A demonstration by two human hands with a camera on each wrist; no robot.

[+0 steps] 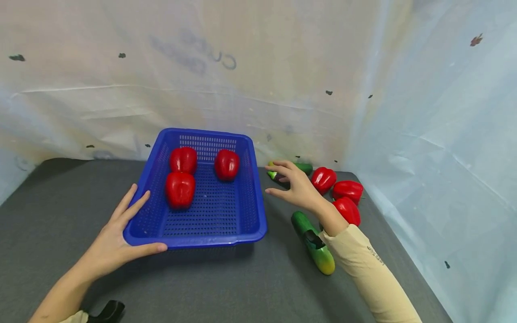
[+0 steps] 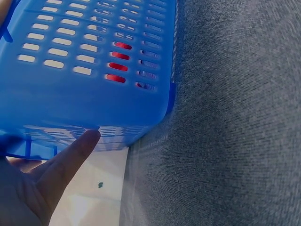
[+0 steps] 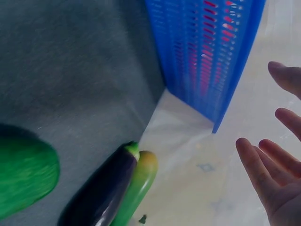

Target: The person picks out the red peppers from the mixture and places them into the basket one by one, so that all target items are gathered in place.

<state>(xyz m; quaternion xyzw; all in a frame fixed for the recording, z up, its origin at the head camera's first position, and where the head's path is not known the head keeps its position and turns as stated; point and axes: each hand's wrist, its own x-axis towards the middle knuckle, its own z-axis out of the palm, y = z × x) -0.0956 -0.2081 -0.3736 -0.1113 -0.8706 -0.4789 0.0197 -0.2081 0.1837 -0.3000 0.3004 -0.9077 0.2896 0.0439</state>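
A blue plastic basket (image 1: 218,213) holds three red bell peppers: one at the back left (image 1: 183,160), one in front of it (image 1: 180,190) and one at the back right (image 1: 227,165). My left hand (image 1: 111,244) is at the basket's near left corner, fingers spread straight along the side and thumb stretched along the front rim. Right of the basket, my right hand (image 1: 296,186) hovers with fingers apart and nothing in them. Beyond it lie an eggplant (image 3: 101,188) and a cucumber (image 3: 141,181), partly hidden by the hand in the head view.
Closer to me, a larger green cucumber (image 1: 323,260) with a yellowish end lies below my right wrist. Three more red bell peppers, (image 1: 324,179) the farthest one, are grouped at the right edge of the grey table (image 1: 194,287). Plastic sheeting (image 1: 282,67) hangs behind and at the right.
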